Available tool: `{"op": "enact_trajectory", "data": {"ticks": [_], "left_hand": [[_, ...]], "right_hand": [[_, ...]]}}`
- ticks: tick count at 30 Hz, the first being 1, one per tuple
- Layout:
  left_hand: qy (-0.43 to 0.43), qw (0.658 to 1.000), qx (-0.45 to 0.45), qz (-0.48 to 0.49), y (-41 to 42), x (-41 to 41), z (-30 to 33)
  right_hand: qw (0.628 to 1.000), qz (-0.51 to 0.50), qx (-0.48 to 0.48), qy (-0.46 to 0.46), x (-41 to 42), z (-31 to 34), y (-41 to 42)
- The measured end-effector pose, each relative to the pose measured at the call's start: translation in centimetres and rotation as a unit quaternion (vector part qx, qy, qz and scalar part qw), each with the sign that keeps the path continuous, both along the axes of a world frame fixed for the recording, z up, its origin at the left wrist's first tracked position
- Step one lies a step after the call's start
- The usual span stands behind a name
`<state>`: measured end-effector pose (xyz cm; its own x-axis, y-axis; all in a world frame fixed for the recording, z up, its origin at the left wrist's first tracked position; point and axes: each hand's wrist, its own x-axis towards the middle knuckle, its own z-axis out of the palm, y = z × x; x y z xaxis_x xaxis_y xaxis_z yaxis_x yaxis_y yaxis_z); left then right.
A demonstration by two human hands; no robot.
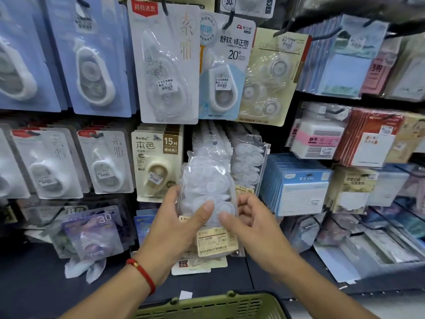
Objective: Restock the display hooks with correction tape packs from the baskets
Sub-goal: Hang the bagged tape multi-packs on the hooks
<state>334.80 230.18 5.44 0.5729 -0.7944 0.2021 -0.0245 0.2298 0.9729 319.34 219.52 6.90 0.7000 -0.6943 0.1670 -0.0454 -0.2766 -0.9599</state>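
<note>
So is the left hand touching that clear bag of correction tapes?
Touching. The head view shows the left hand gripping the clear bag, thumb pressed across its front.

Two hands are showing: the left hand point(177, 223) at seven o'clock and the right hand point(249, 221) at five o'clock, both gripping one clear plastic bag of white correction tapes point(207, 192). One olive-green plastic basket point(207, 306) is sitting at six o'clock. One red cord bracelet point(141, 271) is circling the left wrist. How many tapes are filling the bag cannot be told.
</note>
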Motion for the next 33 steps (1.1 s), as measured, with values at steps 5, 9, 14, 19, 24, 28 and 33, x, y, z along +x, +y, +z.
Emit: {"op": "enact_trajectory", "data": {"ticks": [5,9,14,19,24,28,33], "left_hand": [[-0.02,1.0,0.001,-0.001,0.2,0.1,0.3],[-0.022,1.0,0.003,0.017,0.3,0.4,0.4],[-0.017,1.0,0.003,0.026,0.3,0.5,0.3],[-0.012,1.0,0.003,0.026,0.3,0.5,0.2],[-0.012,1.0,-0.003,0.025,0.4,0.5,0.2],[-0.019,0.999,-0.005,0.027,0.4,0.5,0.2],[-0.018,1.0,-0.006,0.021,0.3,0.4,0.0]], "right_hand": [[0.991,-0.115,0.037,-0.052,-0.9,0.2,-1.1],[0.976,-0.198,0.016,-0.092,-1.9,1.3,-2.3],[0.972,-0.216,-0.01,-0.096,-2.4,1.7,-3.3],[0.97,-0.221,-0.011,-0.096,-2.3,1.5,-3.5],[0.967,-0.229,-0.005,-0.11,-2.4,1.4,-3.4],[0.968,-0.229,0.004,-0.107,-2.4,1.0,-3.8],[0.958,-0.271,-0.093,0.006,-2.8,0.2,-4.7]]}}
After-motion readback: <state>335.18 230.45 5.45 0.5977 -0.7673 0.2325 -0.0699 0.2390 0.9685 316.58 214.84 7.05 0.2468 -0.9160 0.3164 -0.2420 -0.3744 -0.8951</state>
